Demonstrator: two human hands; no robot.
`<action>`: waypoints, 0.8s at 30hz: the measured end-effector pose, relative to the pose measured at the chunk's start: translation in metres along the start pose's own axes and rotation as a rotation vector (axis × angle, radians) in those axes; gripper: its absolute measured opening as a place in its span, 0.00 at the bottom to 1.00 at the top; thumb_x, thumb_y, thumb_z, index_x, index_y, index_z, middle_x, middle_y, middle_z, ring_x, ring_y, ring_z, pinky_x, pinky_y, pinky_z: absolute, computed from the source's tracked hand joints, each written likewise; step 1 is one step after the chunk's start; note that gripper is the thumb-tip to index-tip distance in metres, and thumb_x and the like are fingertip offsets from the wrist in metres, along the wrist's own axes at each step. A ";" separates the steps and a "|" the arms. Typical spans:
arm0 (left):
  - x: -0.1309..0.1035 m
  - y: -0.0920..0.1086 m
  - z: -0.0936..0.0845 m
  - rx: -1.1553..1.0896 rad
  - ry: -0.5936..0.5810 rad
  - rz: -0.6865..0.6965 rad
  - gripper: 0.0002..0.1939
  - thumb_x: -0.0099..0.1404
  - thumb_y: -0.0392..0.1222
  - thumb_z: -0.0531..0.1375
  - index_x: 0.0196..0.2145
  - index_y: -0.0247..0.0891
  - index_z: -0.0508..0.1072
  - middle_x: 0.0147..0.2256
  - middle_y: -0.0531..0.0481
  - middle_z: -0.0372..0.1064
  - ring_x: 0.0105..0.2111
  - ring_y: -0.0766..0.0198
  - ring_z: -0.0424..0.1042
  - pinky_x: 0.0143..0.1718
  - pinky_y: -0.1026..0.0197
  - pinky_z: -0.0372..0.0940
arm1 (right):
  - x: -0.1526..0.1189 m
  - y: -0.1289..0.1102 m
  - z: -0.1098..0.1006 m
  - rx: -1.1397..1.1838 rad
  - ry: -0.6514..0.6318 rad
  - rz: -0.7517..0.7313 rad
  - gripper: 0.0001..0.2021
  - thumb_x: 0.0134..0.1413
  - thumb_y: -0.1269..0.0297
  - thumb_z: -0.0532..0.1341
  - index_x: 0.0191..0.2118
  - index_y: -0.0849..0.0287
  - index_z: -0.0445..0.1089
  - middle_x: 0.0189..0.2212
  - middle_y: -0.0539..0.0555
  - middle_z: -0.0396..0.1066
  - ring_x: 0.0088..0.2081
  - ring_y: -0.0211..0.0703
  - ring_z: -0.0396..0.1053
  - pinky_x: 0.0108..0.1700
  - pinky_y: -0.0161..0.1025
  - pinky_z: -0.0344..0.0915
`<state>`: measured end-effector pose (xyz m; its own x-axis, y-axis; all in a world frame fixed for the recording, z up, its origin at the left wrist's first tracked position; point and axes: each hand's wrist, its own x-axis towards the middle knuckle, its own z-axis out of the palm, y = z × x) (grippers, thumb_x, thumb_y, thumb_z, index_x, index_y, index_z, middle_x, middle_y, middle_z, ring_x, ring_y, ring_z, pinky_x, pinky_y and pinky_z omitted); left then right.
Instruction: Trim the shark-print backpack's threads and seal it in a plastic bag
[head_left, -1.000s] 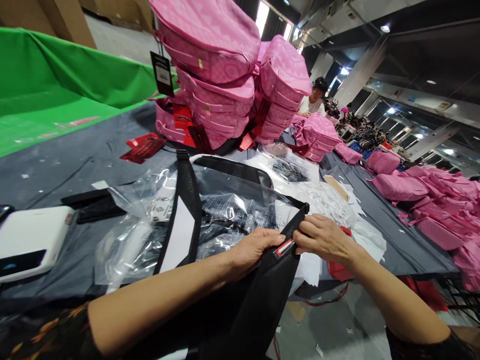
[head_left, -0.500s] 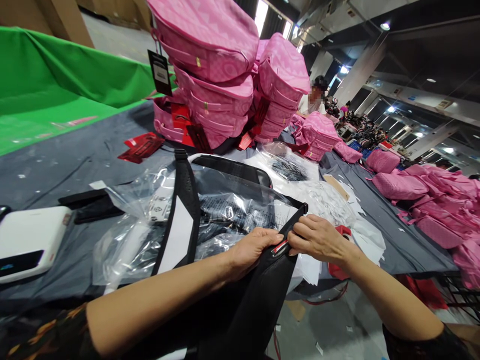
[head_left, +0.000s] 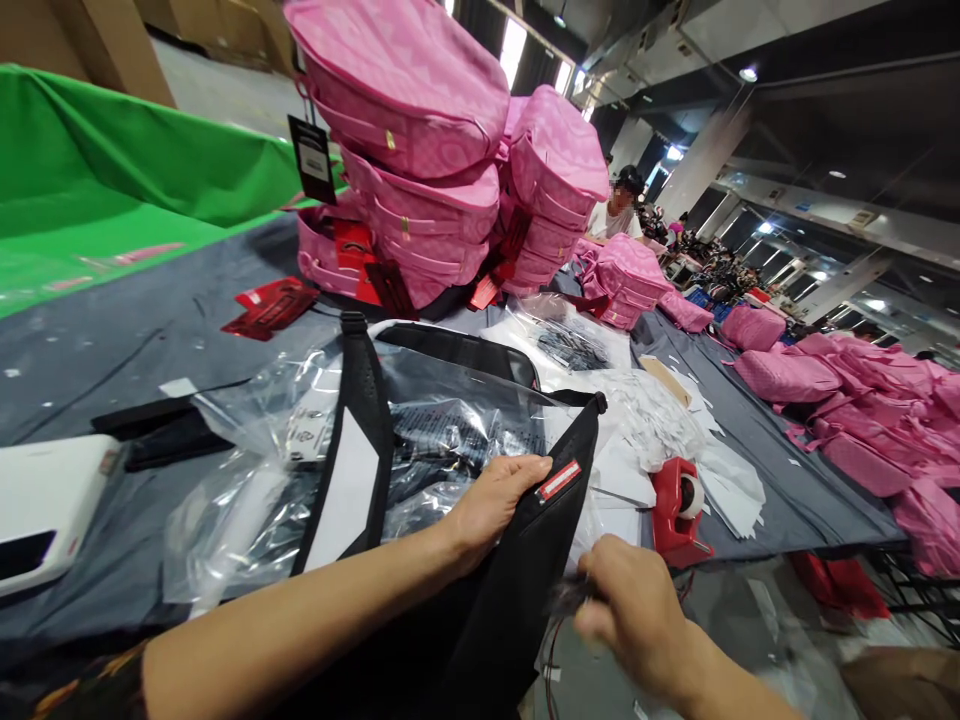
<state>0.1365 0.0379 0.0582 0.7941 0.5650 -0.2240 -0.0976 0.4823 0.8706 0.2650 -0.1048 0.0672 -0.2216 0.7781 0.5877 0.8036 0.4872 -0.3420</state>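
Note:
My left hand [head_left: 491, 505] pinches the edge of a black padded shoulder strap [head_left: 517, 590], thumb on top near a red and white label [head_left: 561, 481]. Right of the strap's lower part, my right hand [head_left: 637, 610] is curled and smeared by motion; something dark and blurred shows at its fingertips, too indistinct to name. A second black strap [head_left: 364, 400] with a white panel rises to the left. Clear plastic bags [head_left: 247, 500] lie behind and beside the straps. The rest of the black item drops out of view at the bottom.
Pink backpacks [head_left: 405, 110] are stacked at the back; several more [head_left: 847, 400] lie along the right. A red tape dispenser [head_left: 664, 520] stands near the table edge, beside white papers [head_left: 727, 490]. A white device [head_left: 67, 480] sits at left. A person [head_left: 619, 205] is behind the stacks.
My right hand has left the strap near the label and moved down and right. The red and white label now shows fully. My left hand still grips the strap.

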 end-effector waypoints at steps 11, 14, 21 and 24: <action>-0.015 -0.005 -0.005 0.144 -0.153 0.008 0.26 0.51 0.50 0.71 0.44 0.35 0.74 0.35 0.49 0.74 0.32 0.64 0.70 0.35 0.64 0.66 | -0.022 0.001 0.013 1.214 -0.095 1.006 0.26 0.60 0.35 0.57 0.36 0.57 0.59 0.20 0.41 0.48 0.19 0.28 0.41 0.20 0.28 0.39; -0.014 -0.008 -0.008 0.147 -0.150 0.009 0.26 0.51 0.51 0.72 0.43 0.34 0.76 0.36 0.47 0.75 0.33 0.63 0.71 0.37 0.63 0.66 | -0.020 0.000 0.023 1.553 -0.030 1.107 0.27 0.54 0.35 0.63 0.36 0.56 0.57 0.19 0.39 0.45 0.18 0.27 0.34 0.18 0.26 0.34; -0.015 -0.009 -0.011 0.132 -0.152 -0.004 0.25 0.50 0.51 0.73 0.42 0.35 0.77 0.35 0.47 0.75 0.34 0.61 0.72 0.36 0.63 0.67 | -0.026 0.002 0.033 0.865 0.068 0.796 0.22 0.66 0.40 0.53 0.37 0.58 0.61 0.20 0.43 0.54 0.19 0.31 0.49 0.20 0.30 0.48; -0.016 -0.012 -0.011 0.137 -0.135 0.004 0.25 0.51 0.52 0.73 0.43 0.35 0.77 0.36 0.48 0.75 0.34 0.62 0.71 0.37 0.64 0.66 | -0.028 0.007 0.038 -0.145 0.257 0.390 0.16 0.72 0.54 0.49 0.44 0.61 0.66 0.27 0.52 0.68 0.27 0.38 0.66 0.26 0.34 0.57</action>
<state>0.1178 0.0304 0.0466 0.8678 0.4676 -0.1679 -0.0255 0.3794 0.9249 0.2555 -0.1081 0.0203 0.2402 0.7599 0.6041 0.8723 0.1040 -0.4778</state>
